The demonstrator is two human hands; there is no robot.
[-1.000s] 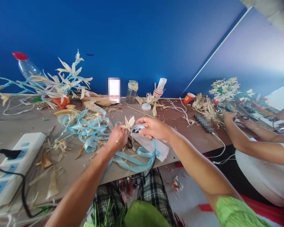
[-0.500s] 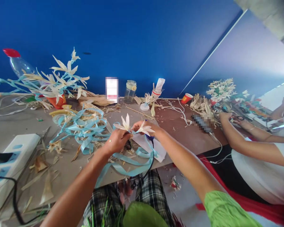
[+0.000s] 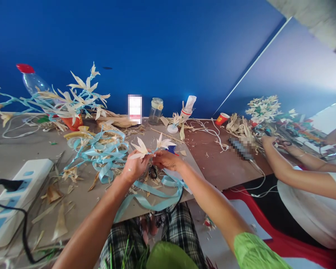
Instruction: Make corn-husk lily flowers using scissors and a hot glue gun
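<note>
My left hand (image 3: 136, 164) is closed around a thin artificial flower stem wrapped in light blue. A pale dried-husk flower (image 3: 141, 148) leans over its fingers. The fingertips of my right hand (image 3: 166, 160) pinch the same stem close beside the left ones, and a second pale flower (image 3: 164, 141) sticks up above them. Light blue ribbon (image 3: 151, 204) loops over the table's front edge below my hands. Under the fingers lies a small black object (image 3: 153, 172), partly hidden. A blue thing (image 3: 172, 149) shows behind my right hand.
Left of my hands is a tangle of blue ribbon (image 3: 106, 149). Blossoming blue branches stand by a red cup (image 3: 74, 122). A power strip (image 3: 25, 198) lies at left. A jar (image 3: 156, 111) and phone (image 3: 134, 108) stand behind. A co-worker's arm (image 3: 291, 172) reaches in at right.
The flowers have turned: the left one now tips leftward, the right one has risen and points up. My right hand has moved slightly left, and the whole view has shifted a little.
</note>
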